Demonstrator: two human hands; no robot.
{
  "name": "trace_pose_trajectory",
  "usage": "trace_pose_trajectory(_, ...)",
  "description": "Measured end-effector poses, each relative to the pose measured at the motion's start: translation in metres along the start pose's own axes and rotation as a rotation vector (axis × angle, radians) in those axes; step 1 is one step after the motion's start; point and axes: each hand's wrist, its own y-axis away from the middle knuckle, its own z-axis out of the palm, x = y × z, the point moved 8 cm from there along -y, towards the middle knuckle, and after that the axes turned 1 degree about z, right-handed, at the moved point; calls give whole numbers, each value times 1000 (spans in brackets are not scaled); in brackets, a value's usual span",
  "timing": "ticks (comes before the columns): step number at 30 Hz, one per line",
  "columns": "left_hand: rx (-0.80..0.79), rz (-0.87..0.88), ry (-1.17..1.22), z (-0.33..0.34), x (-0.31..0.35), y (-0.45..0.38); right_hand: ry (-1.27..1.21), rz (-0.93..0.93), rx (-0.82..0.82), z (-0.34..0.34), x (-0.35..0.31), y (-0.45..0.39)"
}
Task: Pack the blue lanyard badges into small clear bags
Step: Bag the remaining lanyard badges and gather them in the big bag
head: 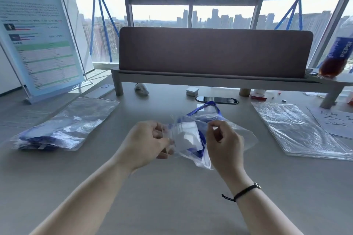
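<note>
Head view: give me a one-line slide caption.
Both hands, left and right, hold a small clear bag containing a blue lanyard badge above the desk.

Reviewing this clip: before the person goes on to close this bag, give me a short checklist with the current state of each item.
1. Left hand grips the small clear bag at its left edge: ok.
2. Right hand pinches the bag's upper edge: ok.
3. Badge holder sits inside the bag: ok, it shows through the plastic.
4. Blue lanyard fully tucked in: cannot tell; a blue loop lies on the desk behind, and whether it belongs to this badge is unclear.
5. Bag opening free of strap: cannot tell, the fingers hide it.
6. Stack of empty clear bags on the right: ok.
7. Bag of packed badges on the left: ok.
</note>
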Motion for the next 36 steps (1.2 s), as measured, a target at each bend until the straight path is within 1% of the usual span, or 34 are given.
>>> trace_pose_trajectory(4, 51, -27, 54, 21, -8, -18, -44, -67, 10, 1, -12, 3)
trace_pose_trajectory(6, 70, -25, 7, 30, -18, -32, -52, -98, 15, 0, -15, 5)
trace_pose_trajectory(9, 101, 28, -157, 44, -24, -46, -50, -96, 2, 1, -14, 4)
trace_pose_trajectory(12, 114, 81, -372, 53, -23, -53, -54, -72, -16, 1, -10, 3)
trace_pose_trajectory(15, 146, 92, -533, 50, -24, -51, -66, -70, 13, -4, -11, 1)
trace_pose_trajectory(17, 209, 97, -663, 41, -29, -50, -72, -47, 43, -9, -8, -3)
trace_pose_trajectory(19, 256, 112, -682, 34, -36, -49, -81, -28, 65, -12, -3, -5)
trace_pose_trajectory(21, 235, 138, -625, 32, -43, -49, -93, -8, 70, -13, 0, -6)
trace_pose_trajectory(23, 152, 130, -532, 36, -51, -51, -100, 4, 68, -13, 1, -6)
trace_pose_trajectory(26, 56, 40, -269, 41, -59, -53, -111, 11, 40, -8, 1, -4)
trace_pose_trajectory(28, 65, -25, -32, 40, -61, -51, -119, 20, 6, -4, 2, -3)
trace_pose_trajectory(30, 94, -55, 176, 39, -58, -49, -118, 18, -71, 5, -2, 0)
trace_pose_trajectory(32, 91, -63, 319, 38, -50, -46, -73, -1, -186, 17, -7, 7)
trace_pose_trajectory(34, 65, -70, 384, 38, -40, -42, 10, -28, -296, 31, -10, 16)
trace_pose_trajectory(36, 40, -84, 427, 37, -34, -40, 88, -96, -375, 42, -16, 24)
